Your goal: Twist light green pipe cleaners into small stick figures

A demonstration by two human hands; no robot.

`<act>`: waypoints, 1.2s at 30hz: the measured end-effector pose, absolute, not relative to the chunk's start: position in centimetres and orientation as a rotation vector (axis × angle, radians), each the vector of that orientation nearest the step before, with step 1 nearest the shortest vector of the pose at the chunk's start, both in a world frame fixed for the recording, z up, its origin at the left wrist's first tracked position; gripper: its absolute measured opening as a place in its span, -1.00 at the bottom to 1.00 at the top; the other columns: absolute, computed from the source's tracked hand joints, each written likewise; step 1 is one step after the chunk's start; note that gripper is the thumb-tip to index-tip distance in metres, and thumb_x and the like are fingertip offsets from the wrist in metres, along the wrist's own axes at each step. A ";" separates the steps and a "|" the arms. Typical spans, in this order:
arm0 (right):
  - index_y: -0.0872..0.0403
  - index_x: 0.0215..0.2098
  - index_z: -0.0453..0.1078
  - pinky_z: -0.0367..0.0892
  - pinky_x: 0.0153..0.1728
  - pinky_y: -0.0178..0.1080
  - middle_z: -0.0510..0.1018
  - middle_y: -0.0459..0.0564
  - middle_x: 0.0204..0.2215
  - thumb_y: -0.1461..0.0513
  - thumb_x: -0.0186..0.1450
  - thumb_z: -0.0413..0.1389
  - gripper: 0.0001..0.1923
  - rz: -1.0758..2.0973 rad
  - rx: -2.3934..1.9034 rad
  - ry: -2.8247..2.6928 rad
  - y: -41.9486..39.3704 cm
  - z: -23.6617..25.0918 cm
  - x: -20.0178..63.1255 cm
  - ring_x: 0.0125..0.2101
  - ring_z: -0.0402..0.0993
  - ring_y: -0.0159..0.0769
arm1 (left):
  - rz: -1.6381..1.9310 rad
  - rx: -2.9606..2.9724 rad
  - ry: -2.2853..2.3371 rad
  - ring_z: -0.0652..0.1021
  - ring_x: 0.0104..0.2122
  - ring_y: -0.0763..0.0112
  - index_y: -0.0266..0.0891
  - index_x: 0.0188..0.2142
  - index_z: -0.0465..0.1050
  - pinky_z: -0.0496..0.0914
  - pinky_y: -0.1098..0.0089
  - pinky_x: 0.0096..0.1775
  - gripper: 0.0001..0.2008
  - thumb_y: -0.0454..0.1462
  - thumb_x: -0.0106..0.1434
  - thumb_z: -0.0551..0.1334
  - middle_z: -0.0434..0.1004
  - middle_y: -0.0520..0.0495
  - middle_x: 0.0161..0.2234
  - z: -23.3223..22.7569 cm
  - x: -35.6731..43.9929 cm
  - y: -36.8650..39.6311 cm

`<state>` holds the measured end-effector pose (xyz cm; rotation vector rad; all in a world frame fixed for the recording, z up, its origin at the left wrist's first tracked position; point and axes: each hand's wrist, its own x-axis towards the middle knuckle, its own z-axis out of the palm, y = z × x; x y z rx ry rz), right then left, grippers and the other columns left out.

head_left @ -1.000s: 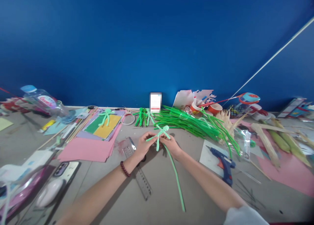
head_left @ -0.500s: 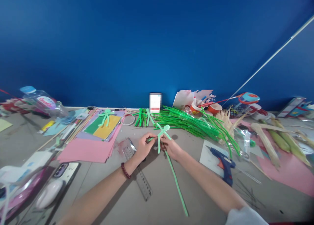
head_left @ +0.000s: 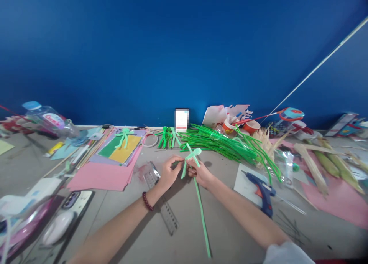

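Only got the head cam here. The pale green figure [head_left: 192, 155] is right at my fingers, up off the table [head_left: 138, 218], its knobby head a bit beyond the tips. My left hand [head_left: 169, 172] has thumb and fingertips pinched together on its lower part, though the exact bit is hidden behind the tips. My right hand [head_left: 203, 175] is curled in close and grips it from the other side, other fingers tucked under.

Looks like fuzzy wire to me, so I'd guess it weighs next to nothing, bends easily, and isn't slippery. Squeezing hard would probably kink it. Best hold, imo, is the middle where the limbs meet; the limb ends look floppy.

A long pale strand [head_left: 201, 210] runs out from under my right fingers toward me, and that's the thing I'd expect to snag. Can't tell if it's joined to the figure.

Just beyond my fingers is the bundle of green stems [head_left: 224, 142], with some darker green figures [head_left: 166, 137] off to its left. The metal ruler [head_left: 169, 218] sits partly under my left forearm, nearer me than my fingers. The glue gun [head_left: 263, 193] is well right of them, pink paper [head_left: 100, 175] well left.
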<state>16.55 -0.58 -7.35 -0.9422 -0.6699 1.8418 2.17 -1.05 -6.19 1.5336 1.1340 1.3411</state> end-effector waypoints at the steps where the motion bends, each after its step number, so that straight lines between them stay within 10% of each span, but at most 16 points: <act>1: 0.08 -0.55 0.19 -0.17 -0.71 -0.43 0.19 -0.28 -0.68 0.10 -0.08 0.35 -0.58 1.836 -0.942 -0.668 -0.6 -7.4 16.5 -0.72 -0.06 -0.62 | 1.358 1.541 1.142 0.50 -0.27 0.32 -0.19 -0.40 0.49 0.37 0.37 -0.20 -0.90 -0.24 0.14 0.22 0.51 -0.06 -0.34 -6.0 2.3 -1.2; 36: 0.15 -0.57 0.32 -0.15 -0.72 -0.46 0.30 -0.20 -0.63 0.16 -0.10 0.35 -0.68 1.777 -0.947 -0.619 -0.9 -7.0 16.1 -0.70 0.03 -0.62 | 1.426 2.395 1.174 0.52 -0.21 0.38 -0.20 -0.21 0.42 0.44 0.35 -0.13 -0.81 -0.43 0.24 0.10 0.50 -0.10 -0.23 -6.6 1.7 -1.7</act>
